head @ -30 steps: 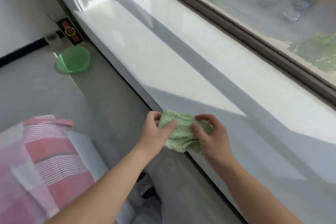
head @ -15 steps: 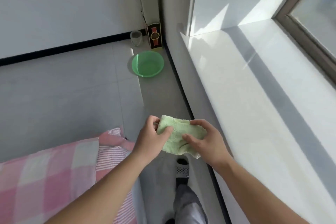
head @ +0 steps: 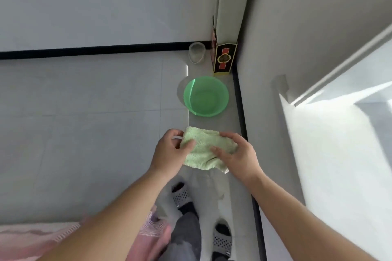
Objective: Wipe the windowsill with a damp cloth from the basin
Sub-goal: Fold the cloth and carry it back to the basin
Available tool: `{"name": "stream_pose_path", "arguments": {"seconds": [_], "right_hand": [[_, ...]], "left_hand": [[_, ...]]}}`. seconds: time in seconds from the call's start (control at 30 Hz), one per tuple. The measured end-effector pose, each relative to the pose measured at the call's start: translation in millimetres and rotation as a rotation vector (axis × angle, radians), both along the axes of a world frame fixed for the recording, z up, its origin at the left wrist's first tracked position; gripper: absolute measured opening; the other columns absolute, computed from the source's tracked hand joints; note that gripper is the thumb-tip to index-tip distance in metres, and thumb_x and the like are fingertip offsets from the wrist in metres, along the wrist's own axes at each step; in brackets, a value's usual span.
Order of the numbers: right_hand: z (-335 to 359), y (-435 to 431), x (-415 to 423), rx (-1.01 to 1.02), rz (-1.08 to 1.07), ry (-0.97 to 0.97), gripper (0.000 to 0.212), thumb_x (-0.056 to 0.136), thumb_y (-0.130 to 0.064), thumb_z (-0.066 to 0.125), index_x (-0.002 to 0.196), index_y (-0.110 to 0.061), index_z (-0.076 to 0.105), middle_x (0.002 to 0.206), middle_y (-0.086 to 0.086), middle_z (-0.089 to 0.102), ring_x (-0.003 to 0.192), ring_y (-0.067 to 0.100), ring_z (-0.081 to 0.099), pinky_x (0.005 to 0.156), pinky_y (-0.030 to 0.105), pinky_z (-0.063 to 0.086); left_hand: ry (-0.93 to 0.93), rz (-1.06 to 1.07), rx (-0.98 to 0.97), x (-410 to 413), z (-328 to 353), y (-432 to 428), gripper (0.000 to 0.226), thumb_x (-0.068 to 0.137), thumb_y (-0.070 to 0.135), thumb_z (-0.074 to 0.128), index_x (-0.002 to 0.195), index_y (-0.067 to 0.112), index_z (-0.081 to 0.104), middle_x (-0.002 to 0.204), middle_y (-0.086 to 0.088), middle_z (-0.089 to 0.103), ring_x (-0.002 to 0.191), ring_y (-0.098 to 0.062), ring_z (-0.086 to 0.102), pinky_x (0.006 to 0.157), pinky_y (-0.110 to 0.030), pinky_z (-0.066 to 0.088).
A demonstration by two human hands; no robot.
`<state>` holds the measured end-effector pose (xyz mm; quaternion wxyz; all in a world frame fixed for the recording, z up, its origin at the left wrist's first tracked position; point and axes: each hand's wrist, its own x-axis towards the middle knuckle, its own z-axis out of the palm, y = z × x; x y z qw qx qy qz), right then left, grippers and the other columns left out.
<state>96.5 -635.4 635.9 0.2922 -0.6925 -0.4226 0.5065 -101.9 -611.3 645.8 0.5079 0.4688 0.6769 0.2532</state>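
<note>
Both hands gripping cloth above the floor.
Left hand (head: 169,152) and right hand (head: 237,154) are pinching the folded green cloth (head: 203,148), thumbs on top, fingers curled; windowsill (head: 339,154) is lying right of the right hand; basin (head: 205,96) is sitting on the floor just beyond the hands.

Daylight blows out the windowsill (head: 339,154) at right; the floor (head: 84,133) is evenly dim; the lower-left corner is blurred, and the edges bend.
</note>
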Motion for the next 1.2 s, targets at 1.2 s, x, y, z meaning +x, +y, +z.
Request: {"name": "stream_pose_path", "arguments": {"seconds": [1.2], "right_hand": [[-397,450,-64,-0.443,-0.624,-0.159,0.053,0.083,-0.009,0.068,0.131,-0.027,0.056,0.120,-0.002,0.049,0.099,0.020,0.056,0.083,0.024,0.044]], "left_hand": [[0.381,-1.185,-0.113,12,-418,574,0.048,0.086,0.018,0.067,0.130,0.032,0.056,0.109,-0.002,0.068,0.094,-0.025,0.064,0.081,-0.038,0.054]]}}
